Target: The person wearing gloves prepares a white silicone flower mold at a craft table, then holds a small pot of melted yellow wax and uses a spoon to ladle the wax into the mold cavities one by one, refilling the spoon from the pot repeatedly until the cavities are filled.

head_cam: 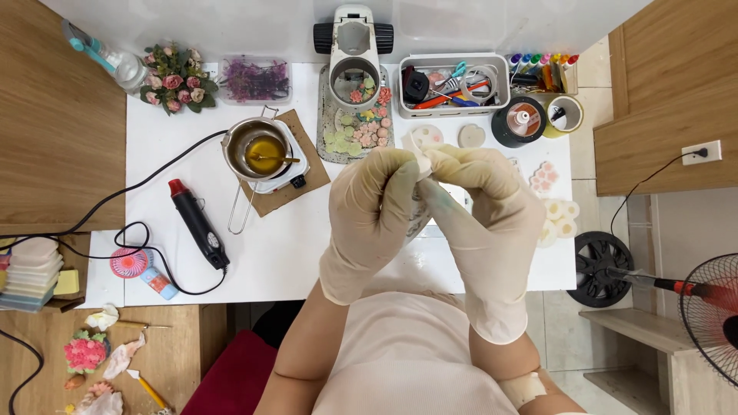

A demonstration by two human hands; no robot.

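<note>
Together, the gloved left hand (370, 209) and right hand (484, 219) pinched a small white piece (420, 154). Both sets of fingers were closed on it above the white surface (284, 238).

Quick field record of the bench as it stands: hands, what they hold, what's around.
left hand: gloved, pinching a small white piece with the right
right hand: gloved, fingertips on the same piece
table: white
left of hands: metal pot of amber liquid on a small hotplate; black heat gun
behind hands: tray of small flower shapes; white tool bin
</note>
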